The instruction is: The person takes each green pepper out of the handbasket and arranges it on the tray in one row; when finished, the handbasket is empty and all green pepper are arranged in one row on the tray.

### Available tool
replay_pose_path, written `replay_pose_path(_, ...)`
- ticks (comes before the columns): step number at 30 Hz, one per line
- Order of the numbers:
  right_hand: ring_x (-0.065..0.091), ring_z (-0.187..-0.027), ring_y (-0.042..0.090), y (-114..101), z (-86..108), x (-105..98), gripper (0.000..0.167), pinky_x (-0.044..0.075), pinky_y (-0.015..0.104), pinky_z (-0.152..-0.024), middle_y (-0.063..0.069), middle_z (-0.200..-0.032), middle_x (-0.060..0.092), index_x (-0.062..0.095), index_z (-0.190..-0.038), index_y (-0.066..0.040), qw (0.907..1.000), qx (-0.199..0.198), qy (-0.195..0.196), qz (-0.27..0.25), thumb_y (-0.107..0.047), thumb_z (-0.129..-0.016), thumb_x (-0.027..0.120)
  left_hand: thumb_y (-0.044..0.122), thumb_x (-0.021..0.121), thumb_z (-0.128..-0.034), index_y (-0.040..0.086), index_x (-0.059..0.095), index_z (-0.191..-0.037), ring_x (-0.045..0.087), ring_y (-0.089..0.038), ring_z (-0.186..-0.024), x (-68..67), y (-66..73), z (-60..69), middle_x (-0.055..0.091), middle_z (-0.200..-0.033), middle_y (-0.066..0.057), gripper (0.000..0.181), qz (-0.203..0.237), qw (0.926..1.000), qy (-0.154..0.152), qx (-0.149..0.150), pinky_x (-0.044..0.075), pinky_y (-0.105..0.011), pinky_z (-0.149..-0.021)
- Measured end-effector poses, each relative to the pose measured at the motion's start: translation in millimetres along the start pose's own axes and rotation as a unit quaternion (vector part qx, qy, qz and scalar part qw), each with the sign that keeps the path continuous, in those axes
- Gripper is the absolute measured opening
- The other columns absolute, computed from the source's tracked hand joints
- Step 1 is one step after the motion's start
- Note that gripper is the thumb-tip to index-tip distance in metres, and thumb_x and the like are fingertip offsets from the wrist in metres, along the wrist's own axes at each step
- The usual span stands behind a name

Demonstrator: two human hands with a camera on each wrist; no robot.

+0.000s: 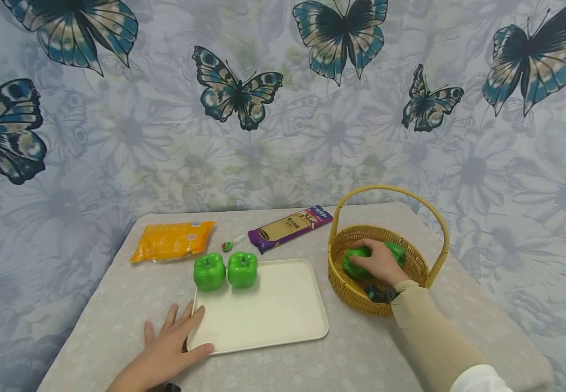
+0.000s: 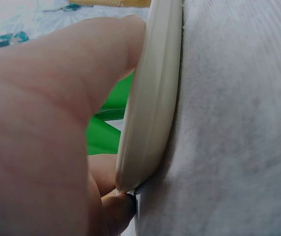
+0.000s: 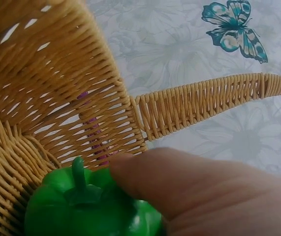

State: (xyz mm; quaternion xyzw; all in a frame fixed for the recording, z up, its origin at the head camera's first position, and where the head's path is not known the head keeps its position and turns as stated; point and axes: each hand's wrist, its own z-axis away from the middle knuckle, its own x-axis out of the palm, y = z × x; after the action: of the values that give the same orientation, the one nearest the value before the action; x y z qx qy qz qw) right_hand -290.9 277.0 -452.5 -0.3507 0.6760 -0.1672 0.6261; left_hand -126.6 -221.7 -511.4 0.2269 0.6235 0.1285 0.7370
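My right hand reaches into the wicker basket and grips a green pepper; in the right wrist view the thumb presses on that pepper beside its stem. Another green pepper lies in the basket behind the hand. My left hand rests at the left edge of the cream tray, fingers spread; the left wrist view has its thumb on the tray rim. Two green peppers stand side by side at the tray's back left.
Behind the tray lie an orange packet, a small lollipop and a purple-and-gold packet. The basket's tall handle arches over my right hand. A wall covering with butterflies rises behind the table.
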Motion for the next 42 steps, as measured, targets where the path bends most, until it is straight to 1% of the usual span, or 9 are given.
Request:
replay_pose_path(4,0.065,-0.111,0.033,4.2,1.6,-2.9,0.041,0.057,0.048,-0.087,0.019,-0.133,0.066,0.067,-0.132,-0.007,1.0000,-0.004,-0.003,-0.002,-0.025,-0.096,0.074,0.077,0.061,-0.0862,0.007,0.040,-0.158,0.001,-0.067,-0.148,1.0,2.4,-1.5,0.024,-0.163,-0.034,0.103,-0.002,1.0000,0.002,0.001,-0.018,-0.091,-0.093)
replay_pose_path(7,0.066,-0.108,0.031,4.6,1.3,-2.2,0.039,0.057,0.045,-0.085,0.019,-0.133,0.066,0.067,-0.131,-0.007,1.0000,-0.006,-0.004,-0.002,-0.023,-0.096,0.074,0.077,0.061,-0.0860,0.007,0.040,-0.158,0.001,-0.067,-0.148,0.7,2.4,-1.1,0.024,-0.163,-0.034,0.103,-0.002,1.0000,-0.001,-0.002,-0.019,-0.091,-0.092)
replay_pose_path(10,0.065,-0.111,0.032,4.1,1.3,-1.4,0.038,0.056,0.047,-0.088,0.019,-0.134,0.066,0.067,-0.131,-0.007,1.0000,-0.009,-0.001,0.002,-0.022,-0.097,0.073,0.077,0.061,-0.0859,0.006,0.040,-0.158,0.000,-0.067,-0.147,0.4,2.3,-1.7,0.023,-0.163,-0.034,0.104,0.000,1.0000,-0.003,-0.002,-0.020,-0.091,-0.092)
replay_pose_path(17,0.060,-0.127,0.038,1.4,1.5,-0.8,0.036,0.051,0.057,-0.101,0.015,-0.136,0.066,0.066,-0.133,-0.008,0.9998,-0.011,0.012,-0.010,-0.025,-0.102,0.067,0.077,0.061,-0.0865,0.006,0.040,-0.158,0.001,-0.067,-0.147,0.8,1.5,-2.0,0.024,-0.163,-0.034,0.103,-0.002,1.0000,-0.003,0.000,-0.019,-0.091,-0.092)
replay_pose_path(24,0.063,-0.122,0.037,0.4,3.5,-4.6,0.036,0.053,0.054,-0.099,0.019,-0.134,0.066,0.063,-0.137,-0.005,0.9974,0.017,0.037,-0.060,-0.023,-0.108,0.055,0.077,0.061,-0.0861,0.006,0.040,-0.158,0.001,-0.068,-0.147,0.8,1.6,-2.9,0.025,-0.163,-0.034,0.104,-0.004,1.0000,-0.001,0.002,-0.018,-0.091,-0.092)
replay_pose_path(32,0.064,-0.122,0.037,-0.1,5.5,-4.8,0.033,0.054,0.053,-0.099,0.018,-0.133,0.068,0.066,-0.135,-0.006,0.9971,0.018,0.042,-0.060,-0.019,-0.107,0.054,0.075,0.062,-0.0870,0.005,0.041,-0.157,0.003,-0.069,-0.146,2.1,1.0,-2.5,0.026,-0.162,-0.034,0.102,-0.004,0.9999,0.008,0.013,-0.017,-0.093,-0.090)
replay_pose_path(37,0.064,-0.117,0.035,-1.0,5.1,-4.7,0.036,0.053,0.046,-0.092,0.018,-0.137,0.066,0.067,-0.136,-0.007,0.9968,0.023,0.042,-0.064,-0.019,-0.108,0.048,0.075,0.062,-0.0874,0.006,0.041,-0.157,0.003,-0.069,-0.146,2.4,0.6,-1.6,0.026,-0.163,-0.033,0.101,-0.005,0.9998,0.012,0.017,-0.015,-0.093,-0.090)
replay_pose_path(40,0.062,-0.122,0.035,-0.9,5.6,-4.5,0.041,0.051,0.047,-0.096,0.017,-0.142,0.063,0.066,-0.138,-0.007,0.9961,0.030,0.035,-0.076,-0.025,-0.109,0.042,0.075,0.062,-0.0875,0.006,0.042,-0.157,0.004,-0.069,-0.146,2.8,0.4,-1.5,0.027,-0.163,-0.033,0.100,-0.006,0.9996,0.016,0.020,-0.014,-0.093,-0.091)
replay_pose_path(42,0.060,-0.126,0.037,-0.4,5.7,-4.1,0.044,0.049,0.052,-0.103,0.017,-0.144,0.061,0.064,-0.140,-0.008,0.9954,0.032,0.027,-0.086,-0.033,-0.110,0.044,0.074,0.063,-0.0874,0.005,0.042,-0.157,0.004,-0.069,-0.146,3.0,0.3,-1.4,0.027,-0.162,-0.033,0.100,-0.006,0.9995,0.020,0.023,-0.014,-0.093,-0.091)
